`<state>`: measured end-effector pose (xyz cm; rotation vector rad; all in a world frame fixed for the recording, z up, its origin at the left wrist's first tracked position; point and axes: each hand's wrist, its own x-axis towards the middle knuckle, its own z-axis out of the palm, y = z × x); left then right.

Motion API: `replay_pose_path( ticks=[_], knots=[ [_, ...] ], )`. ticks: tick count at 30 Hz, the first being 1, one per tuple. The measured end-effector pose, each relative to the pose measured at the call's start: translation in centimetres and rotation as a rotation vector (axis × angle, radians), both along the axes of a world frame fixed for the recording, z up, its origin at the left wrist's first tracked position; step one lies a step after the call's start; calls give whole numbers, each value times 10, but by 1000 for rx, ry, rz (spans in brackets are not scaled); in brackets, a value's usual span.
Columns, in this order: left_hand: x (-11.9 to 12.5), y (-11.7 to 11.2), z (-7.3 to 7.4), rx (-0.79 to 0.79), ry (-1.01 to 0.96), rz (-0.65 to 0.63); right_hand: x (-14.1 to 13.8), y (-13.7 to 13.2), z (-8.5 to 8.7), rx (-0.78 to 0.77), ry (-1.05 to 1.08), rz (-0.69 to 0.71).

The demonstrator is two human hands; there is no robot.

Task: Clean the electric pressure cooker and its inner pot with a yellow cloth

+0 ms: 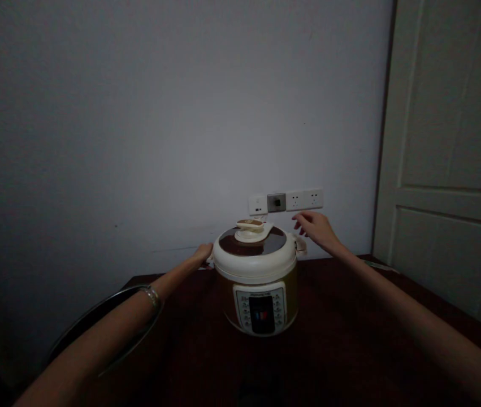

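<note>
An electric pressure cooker (255, 268) stands upright on the dark red table, its lid on and its button panel facing me. The lid is white and brown with a knob handle (250, 226) on top. At the cooker's left side, my left hand (203, 252) is closed on the side handle; most of its fingers are hidden behind the body. My right hand (314, 227) hovers just above and beside the right side handle (300, 245), empty, its fingers slightly bent and apart.
Wall sockets (303, 199) and a grey switch plate (276, 202) sit on the wall behind the cooker. A large round metal rim (91, 308) lies under my left forearm. A panelled door (452, 169) stands at the right, beyond the dark red table (337, 316).
</note>
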<state>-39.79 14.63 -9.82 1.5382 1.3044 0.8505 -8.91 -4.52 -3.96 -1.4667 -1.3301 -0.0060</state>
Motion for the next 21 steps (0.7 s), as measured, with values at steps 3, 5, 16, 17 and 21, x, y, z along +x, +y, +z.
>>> replay_pose_path(
  ticks=[3,5,16,17,21],
  knots=[
    [2,3,-3,-14,31,26,-28,11,19,9,-320,-2],
    [3,5,-6,-22,38,43,-48,22,30,-14,-498,-21],
    [5,12,-21,-62,-103,70,-119,24,48,-14,-783,-40],
    [5,12,-22,-68,-118,70,-122,17,45,10,-783,-35],
    [5,11,-23,-81,-185,67,-126,-2,36,31,-810,-14]
  ],
)
